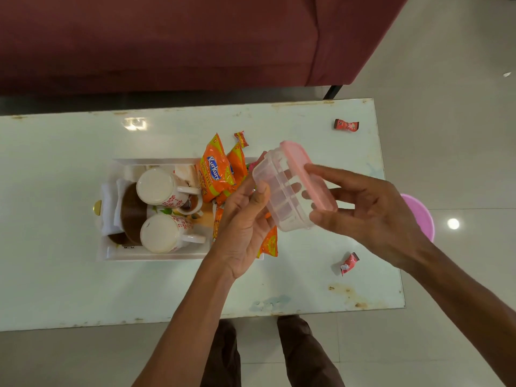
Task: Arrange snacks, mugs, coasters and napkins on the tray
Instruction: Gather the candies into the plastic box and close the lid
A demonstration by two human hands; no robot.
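Observation:
A white tray (156, 256) sits on the pale table (69, 289). In it lie two white mugs with red flower prints (160, 187) (164, 233) on their sides, brown round coasters (131, 212), white folded napkins (109, 210) and orange snack packets (213, 170). Above the tray's right end I hold a clear plastic box with a pink lid (290, 185), tilted on its side and looking empty. My left hand (243, 222) grips its left end. My right hand (363, 208) holds its lid side from the right.
Two small red candy wrappers lie on the table, one at the far right (346, 125) and one nearer me (349, 263). A maroon sofa (167, 37) stands behind the table. A pink stool (418, 213) is on the floor at right. My legs are below the table's near edge.

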